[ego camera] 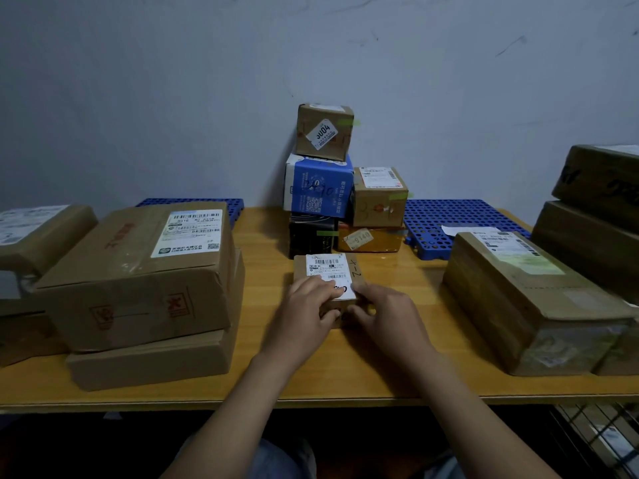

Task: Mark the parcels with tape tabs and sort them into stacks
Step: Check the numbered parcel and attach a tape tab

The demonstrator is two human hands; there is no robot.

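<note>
A small brown parcel (328,267) with a white barcode label lies on the wooden table (262,233) in front of me. My left hand (307,312) rests on its near left part, fingers over the label and thumb at its front face. My right hand (383,316) grips its near right corner, with the thumb at the front. Behind it a stack of small parcels stands against the wall: a brown box marked 5004 (325,131) on top, a blue-and-white box (318,188), a black box (311,236) and two brown boxes (378,198). Green tape tabs stick out from several of them.
Large brown cartons (138,271) are stacked on the left, with another carton (38,229) at the far left. A long taped carton (532,299) lies on the right, with bigger cartons (598,209) behind it. Blue perforated mats (460,219) lie at the back of the table.
</note>
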